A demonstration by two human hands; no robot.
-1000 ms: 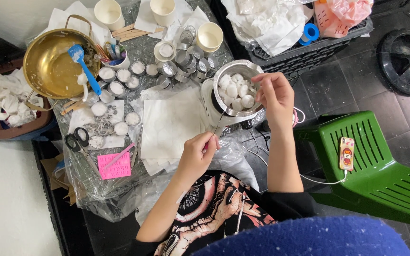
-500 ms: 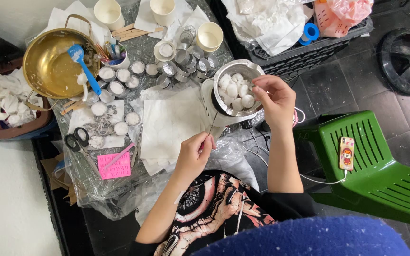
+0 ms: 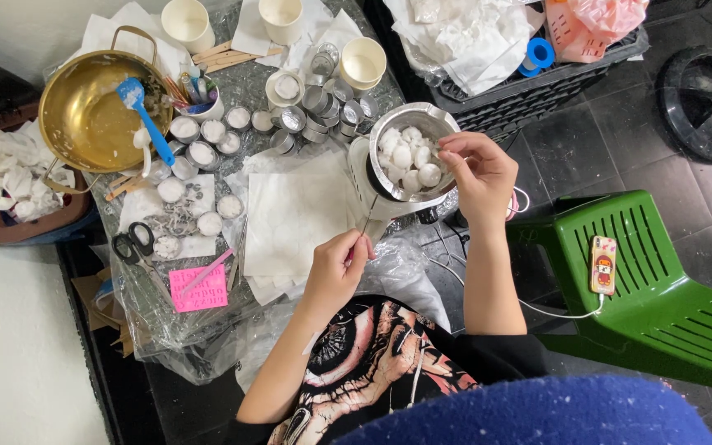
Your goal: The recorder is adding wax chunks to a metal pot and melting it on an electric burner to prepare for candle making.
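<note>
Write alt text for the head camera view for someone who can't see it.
Seen from above, a person's right hand rests on the rim of a metal pot of white wax pieces, while the left hand pinches a thin stick over white paper on a cluttered table.

Metal pot: shiny steel, holds matt white wax pcs. Left of pot: white paper sheet, matt; glossy brass pan; blue plastic spatula.

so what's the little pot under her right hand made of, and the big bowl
The little pot looks like bare metal, likely steel or aluminium: silvery grey with a dull sheen. The big bowl looks like brass or gold-toned metal: shiny yellow, with a thin loop handle.
</note>
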